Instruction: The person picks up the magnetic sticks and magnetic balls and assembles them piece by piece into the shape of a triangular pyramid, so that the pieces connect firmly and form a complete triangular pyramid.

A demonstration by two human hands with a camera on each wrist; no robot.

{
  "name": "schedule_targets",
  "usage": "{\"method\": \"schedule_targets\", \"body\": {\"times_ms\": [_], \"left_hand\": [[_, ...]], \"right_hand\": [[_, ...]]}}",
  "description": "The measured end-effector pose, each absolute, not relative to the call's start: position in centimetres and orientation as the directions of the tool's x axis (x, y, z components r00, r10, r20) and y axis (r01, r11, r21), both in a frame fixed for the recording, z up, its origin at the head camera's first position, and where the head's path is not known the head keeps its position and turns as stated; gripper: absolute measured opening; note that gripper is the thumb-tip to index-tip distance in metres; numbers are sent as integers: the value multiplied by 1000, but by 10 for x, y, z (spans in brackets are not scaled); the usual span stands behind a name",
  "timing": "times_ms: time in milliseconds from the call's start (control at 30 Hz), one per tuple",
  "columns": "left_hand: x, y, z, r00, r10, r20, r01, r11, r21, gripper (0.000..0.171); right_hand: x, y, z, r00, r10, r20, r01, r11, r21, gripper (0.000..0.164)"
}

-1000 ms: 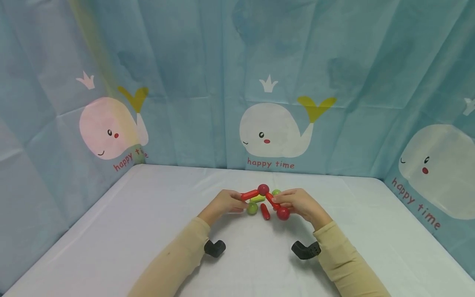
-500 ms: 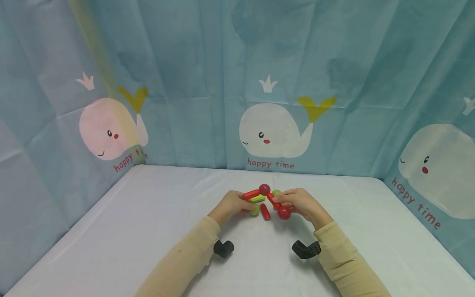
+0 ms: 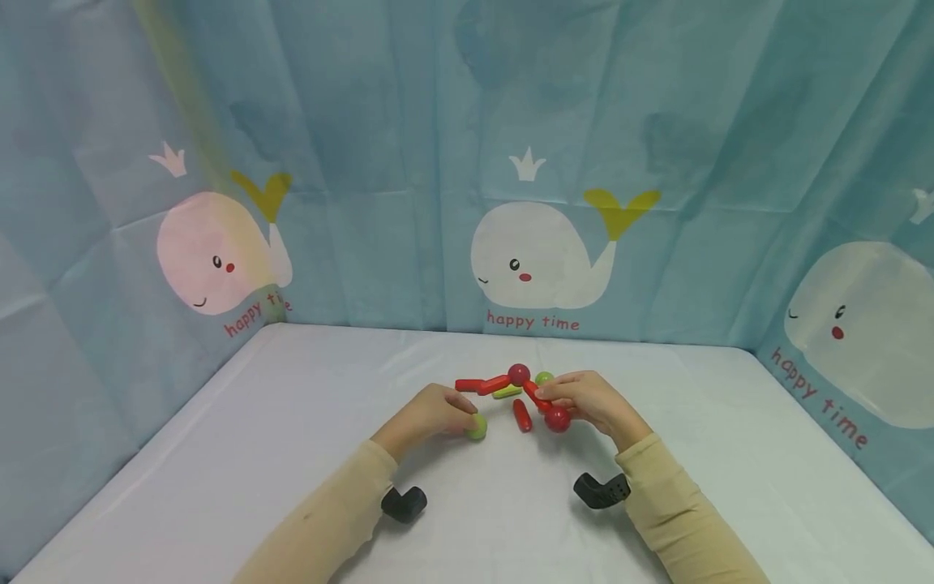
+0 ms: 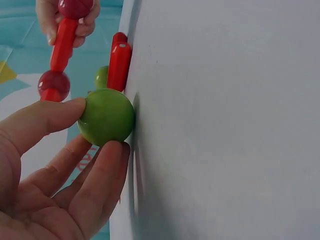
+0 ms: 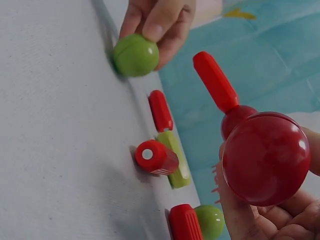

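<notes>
"Chain point(image 3: 531, 390) first: who has it, and where is it?"

"Right hand point(image 3: 584, 397) pinches it by one rod, up off the table point(image 3: 503, 519). Left hand point(image 3: 435, 411) has a green ball point(image 3: 477, 427) between thumb and fingertips, low at the table; I can't tell whether the two touch."

"What makes those grips work well?"

"I'd keep the right hand's pinch firm and near the joint, so the chain can't twist or droop. On the ball, fingertips at the sides are best, leaving a face free. Any push should run along a rod, not across it; a sideways load could spring a joint."

"And which way does the chain point?"

"It bends at the crimson ball point(image 3: 519, 374). The held rod's long axis slants from the red ball point(image 3: 558, 418), near and right, to the crimson one, farther and left. From there the end rod point(image 3: 494, 385) runs left and slightly toward the person, its tip bare."

"What's round about?"

"Loose on the table: a left red rod point(image 3: 467, 385), apart from that tip; a middle red rod point(image 3: 521, 415), with a yellow-green rod point(image 3: 507, 392) beyond; another green ball point(image 3: 544, 378) past the right hand. A whale curtain point(image 3: 365, 268) hangs behind."
</notes>
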State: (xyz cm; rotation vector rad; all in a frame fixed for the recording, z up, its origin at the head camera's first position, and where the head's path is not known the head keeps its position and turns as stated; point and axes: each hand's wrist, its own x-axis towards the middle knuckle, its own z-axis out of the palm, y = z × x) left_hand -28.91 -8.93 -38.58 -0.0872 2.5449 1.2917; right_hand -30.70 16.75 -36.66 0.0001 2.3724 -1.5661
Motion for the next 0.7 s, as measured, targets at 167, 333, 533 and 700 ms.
{"method": "schedule_targets", "body": {"times_ms": [167, 333, 533, 700], "left_hand": [[-284, -105, -387, -958, 53, -281, -202, 572, 795, 21], [-281, -120, -389, -959, 88, -270, -198, 473, 858, 24], [-280, -128, -388, -964, 118, -237, -179, 366, 913, 26], [-279, -129, -387, -963, 121, -240, -177, 385, 906, 25]], "right_hand": [[-305, 164, -369, -952, -170, -253, 165, 412, -896, 36], [-303, 161, -373, -952, -177, -248, 152, 431, -890, 33], [-302, 157, -376, -951, -193, -240, 133, 444, -886, 33], [-301, 153, -378, -949, -198, -246, 137, 445, -885, 31]]}}
